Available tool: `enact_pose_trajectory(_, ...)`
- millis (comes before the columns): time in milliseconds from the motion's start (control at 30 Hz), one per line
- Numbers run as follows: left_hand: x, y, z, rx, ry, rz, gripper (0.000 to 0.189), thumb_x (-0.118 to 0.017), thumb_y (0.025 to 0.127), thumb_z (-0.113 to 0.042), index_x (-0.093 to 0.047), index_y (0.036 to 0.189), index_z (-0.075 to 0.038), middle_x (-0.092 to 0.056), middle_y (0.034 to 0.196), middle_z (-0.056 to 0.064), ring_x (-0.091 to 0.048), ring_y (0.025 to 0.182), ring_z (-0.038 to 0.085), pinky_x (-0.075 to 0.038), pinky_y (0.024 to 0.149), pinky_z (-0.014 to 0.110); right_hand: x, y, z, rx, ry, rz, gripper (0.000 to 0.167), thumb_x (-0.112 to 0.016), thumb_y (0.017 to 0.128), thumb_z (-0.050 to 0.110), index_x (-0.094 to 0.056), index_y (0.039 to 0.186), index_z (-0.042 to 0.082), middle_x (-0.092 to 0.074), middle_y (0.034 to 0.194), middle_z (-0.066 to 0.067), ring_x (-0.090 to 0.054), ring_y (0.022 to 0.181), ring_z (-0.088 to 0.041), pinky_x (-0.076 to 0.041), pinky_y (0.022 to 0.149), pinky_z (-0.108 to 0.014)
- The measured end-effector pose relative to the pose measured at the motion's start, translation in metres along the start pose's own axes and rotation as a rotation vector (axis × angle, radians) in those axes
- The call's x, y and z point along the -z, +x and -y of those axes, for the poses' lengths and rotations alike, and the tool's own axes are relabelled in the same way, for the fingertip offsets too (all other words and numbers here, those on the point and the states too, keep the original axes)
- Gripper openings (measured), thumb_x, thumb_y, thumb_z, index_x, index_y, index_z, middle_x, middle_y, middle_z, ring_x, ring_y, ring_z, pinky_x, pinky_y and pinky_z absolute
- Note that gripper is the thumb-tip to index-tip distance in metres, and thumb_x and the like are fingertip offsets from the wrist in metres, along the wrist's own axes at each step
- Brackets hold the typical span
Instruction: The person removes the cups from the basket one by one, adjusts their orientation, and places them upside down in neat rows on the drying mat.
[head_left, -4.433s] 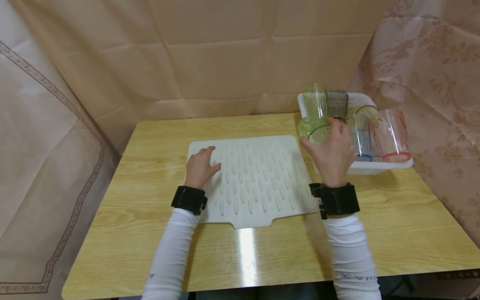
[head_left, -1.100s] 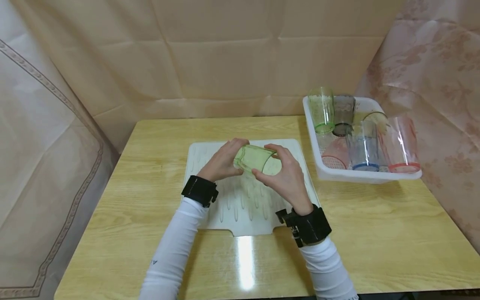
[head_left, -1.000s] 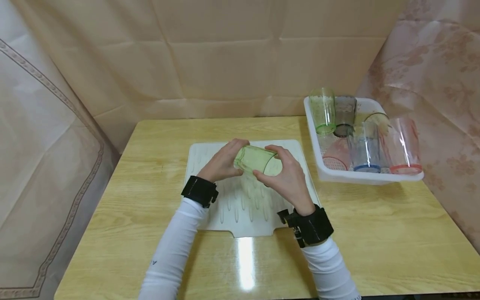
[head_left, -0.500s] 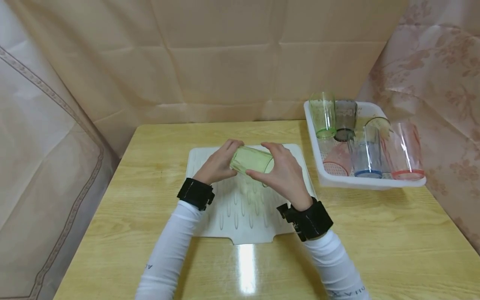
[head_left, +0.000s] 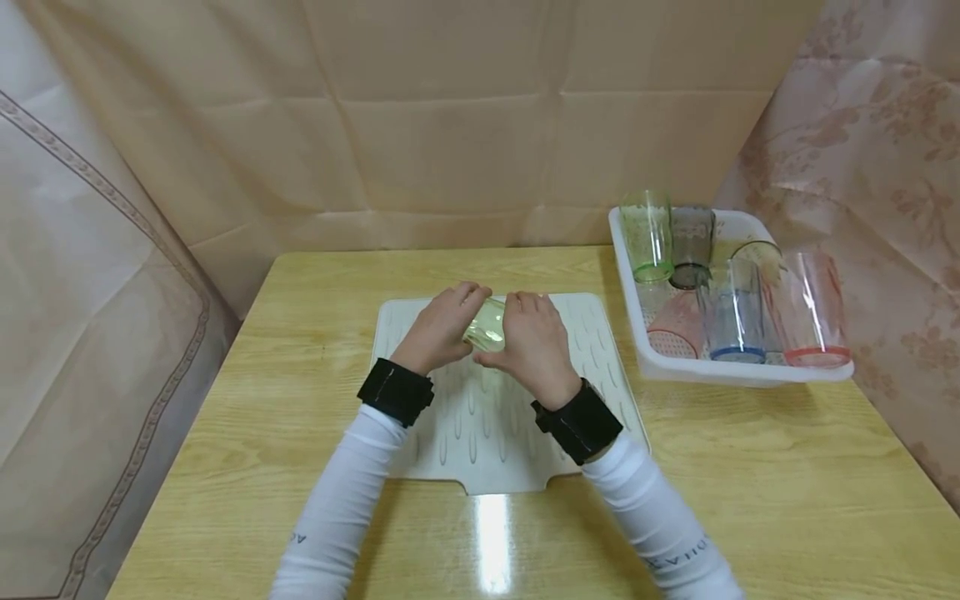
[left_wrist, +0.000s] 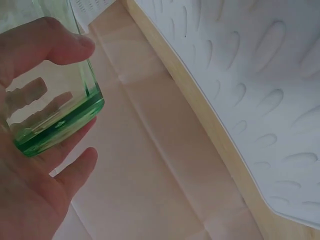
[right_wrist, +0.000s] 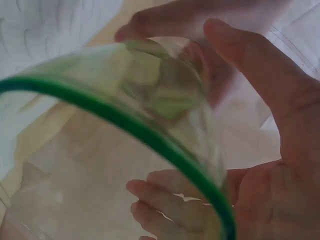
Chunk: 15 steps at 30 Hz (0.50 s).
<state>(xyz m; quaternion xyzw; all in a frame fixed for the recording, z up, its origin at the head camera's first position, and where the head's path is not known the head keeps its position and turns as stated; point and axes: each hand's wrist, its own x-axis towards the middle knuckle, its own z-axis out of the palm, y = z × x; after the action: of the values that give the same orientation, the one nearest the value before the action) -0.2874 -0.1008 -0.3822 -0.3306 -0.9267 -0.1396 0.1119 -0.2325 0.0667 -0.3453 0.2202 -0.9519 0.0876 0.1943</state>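
Observation:
A clear green drinking glass (head_left: 487, 327) is held tilted on its side above a white draining board (head_left: 506, 454) with raised oval ridges. My left hand (head_left: 438, 332) grips the base end; in the left wrist view the thumb lies along the wall near the thick green base (left_wrist: 60, 125), with fingers behind it. My right hand (head_left: 534, 346) is wrapped round the other end, covering the mouth in the head view. The right wrist view shows the dark green rim (right_wrist: 135, 125) close up, with right fingers (right_wrist: 165, 192) seen through the glass wall.
A white basket (head_left: 750, 372) stands at the back right of the wooden table (head_left: 285, 433). Several glasses stand or lie in it: a green one (head_left: 647, 237), a grey one (head_left: 692, 246), a blue-based one (head_left: 737, 312) and red-based ones. Cloth curtains hang behind and at both sides.
The green glass came from the basket to above the board, and my left hand came to its base. Since half a second ago my right hand has slid left along it, hiding the rim.

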Motion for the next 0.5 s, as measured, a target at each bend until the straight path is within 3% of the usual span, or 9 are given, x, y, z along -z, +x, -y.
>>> enact_pose_trajectory(267,0.001,0.0,-0.008,0.047,0.111,0.06,0.075,-0.077,0.065,0.008,-0.047,0.133,-0.005,-0.051,0.128,0.016,-0.049,0.118,0.032,-0.031,0.108,0.048,-0.018,-0.001,0.001,-0.082,0.0,0.0,0.078,-0.091,0.056,0.05,-0.06,0.098,-0.009,-0.063,0.086,-0.019,-0.062,0.077,-0.035,-0.051,0.076,-0.044)
enact_pose_trajectory(500,0.002,-0.001,-0.01,0.035,0.151,0.057,0.077,-0.083,0.064,0.005,-0.048,0.132,-0.009,-0.052,0.127,0.015,-0.052,0.114,0.035,-0.03,0.108,0.052,-0.028,0.0,-0.003,-0.174,0.075,0.071,0.072,-0.091,0.058,0.042,-0.057,0.099,-0.006,-0.062,0.085,-0.017,-0.062,0.072,-0.033,-0.052,0.062,-0.042)
